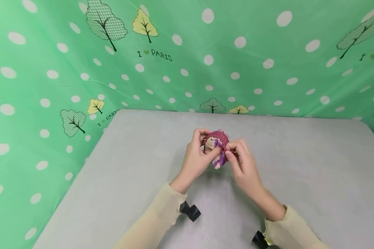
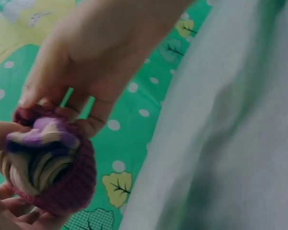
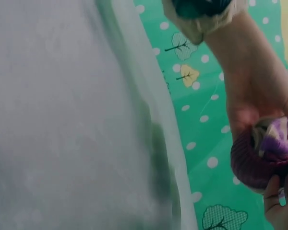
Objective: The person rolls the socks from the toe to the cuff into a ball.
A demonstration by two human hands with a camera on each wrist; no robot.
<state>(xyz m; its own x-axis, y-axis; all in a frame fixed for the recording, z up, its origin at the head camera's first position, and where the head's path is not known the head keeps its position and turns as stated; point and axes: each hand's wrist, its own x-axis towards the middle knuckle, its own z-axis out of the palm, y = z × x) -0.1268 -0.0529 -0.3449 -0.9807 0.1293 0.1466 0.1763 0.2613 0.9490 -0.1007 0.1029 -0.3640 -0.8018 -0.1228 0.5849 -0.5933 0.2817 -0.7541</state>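
A ball of rolled-up socks (image 1: 222, 137) is held above the grey table, with a maroon ribbed outside and beige and purple folds in its opening. My left hand (image 1: 197, 156) grips it from the left, thumb across the front and fingers behind. On the right edge, my right hand (image 1: 245, 166) pinches the maroon fabric between thumb and fingers. The left wrist view shows the maroon ribbed side of the sock ball (image 2: 84, 177) and the folds bunched inside. In the right wrist view, the sock ball (image 3: 247, 165) is partly cut off by the frame edge.
The grey table (image 1: 137, 180) spreads out under both hands. Behind and to the left hangs a green dotted cloth (image 1: 187, 79) with printed trees. Black straps (image 1: 193, 212) hang by the cream sleeves (image 1: 157, 211).
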